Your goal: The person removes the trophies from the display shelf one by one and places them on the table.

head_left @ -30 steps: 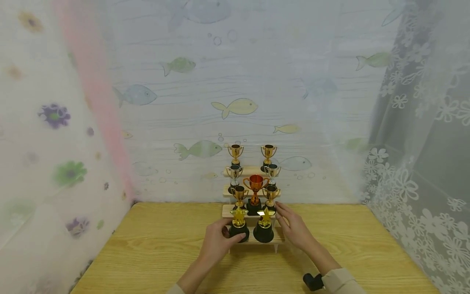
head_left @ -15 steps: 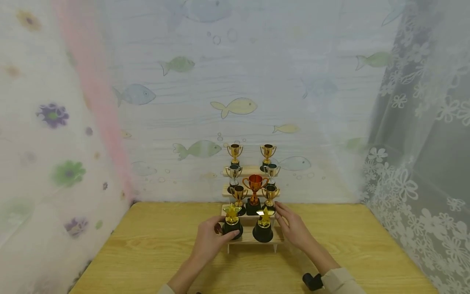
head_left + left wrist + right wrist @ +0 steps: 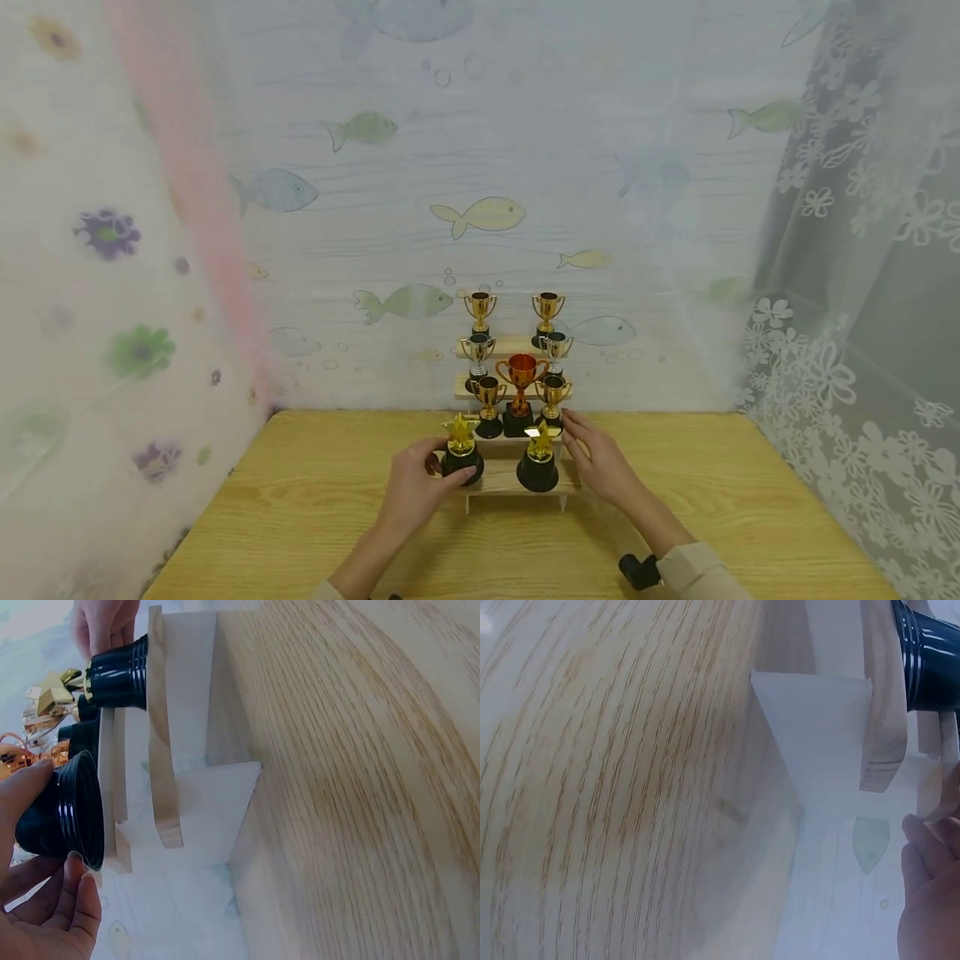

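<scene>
My left hand [image 3: 412, 492] grips the black base of a gold star trophy [image 3: 461, 460] at the left end of the stand's bottom step [image 3: 498, 477]. In the left wrist view that base [image 3: 60, 814] sits between thumb and fingers, its rim apart from the step's wooden edge [image 3: 159, 750]. A second star trophy [image 3: 538, 467] stands on the step's right part. My right hand [image 3: 606, 467], fingers extended, rests at the stand's right side; in the right wrist view its fingertips [image 3: 915, 829] are by a step's end. Whether they touch it is hard to tell.
Higher steps hold an orange cup trophy [image 3: 520, 379] and several gold and silver cups, such as a silver one [image 3: 478, 352]. The stand is on a wooden table [image 3: 315, 500] before a fish-patterned curtain [image 3: 375, 208]. A black object [image 3: 639, 572] lies beside the right sleeve.
The left hand has moved left with its star trophy, from in front of the left gold cup to the bottom step's left end. The right hand has stayed in place.
</scene>
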`<state>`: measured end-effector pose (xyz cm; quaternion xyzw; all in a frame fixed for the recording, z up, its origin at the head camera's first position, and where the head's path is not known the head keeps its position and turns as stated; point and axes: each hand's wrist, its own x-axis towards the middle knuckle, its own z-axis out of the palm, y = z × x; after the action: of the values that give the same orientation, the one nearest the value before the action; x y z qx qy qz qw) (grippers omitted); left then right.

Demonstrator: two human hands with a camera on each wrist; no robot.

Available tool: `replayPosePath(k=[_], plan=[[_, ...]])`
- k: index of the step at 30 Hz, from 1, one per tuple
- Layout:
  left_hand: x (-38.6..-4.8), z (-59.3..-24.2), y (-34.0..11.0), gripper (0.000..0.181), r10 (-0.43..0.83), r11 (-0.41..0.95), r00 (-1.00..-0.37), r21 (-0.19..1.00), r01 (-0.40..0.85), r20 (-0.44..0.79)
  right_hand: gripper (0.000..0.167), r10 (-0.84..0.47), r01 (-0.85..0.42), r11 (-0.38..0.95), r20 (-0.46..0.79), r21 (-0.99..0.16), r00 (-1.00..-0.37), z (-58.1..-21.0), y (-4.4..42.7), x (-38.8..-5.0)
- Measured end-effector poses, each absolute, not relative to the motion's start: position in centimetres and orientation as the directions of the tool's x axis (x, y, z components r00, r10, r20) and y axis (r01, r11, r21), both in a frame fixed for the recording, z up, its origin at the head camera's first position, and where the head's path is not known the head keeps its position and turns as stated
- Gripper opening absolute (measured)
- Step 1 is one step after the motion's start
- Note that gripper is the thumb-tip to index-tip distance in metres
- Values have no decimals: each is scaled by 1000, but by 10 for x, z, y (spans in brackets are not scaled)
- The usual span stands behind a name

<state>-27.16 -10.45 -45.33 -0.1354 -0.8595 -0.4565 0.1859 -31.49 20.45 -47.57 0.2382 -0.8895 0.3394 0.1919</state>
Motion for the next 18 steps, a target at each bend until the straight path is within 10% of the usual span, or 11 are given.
replayPosePath(k=[18], plan=[[-272,-459,-121,48,28,569,-896,730,379,443,44,-293,-545,656,490,-521,-821,-475,204,-314]])
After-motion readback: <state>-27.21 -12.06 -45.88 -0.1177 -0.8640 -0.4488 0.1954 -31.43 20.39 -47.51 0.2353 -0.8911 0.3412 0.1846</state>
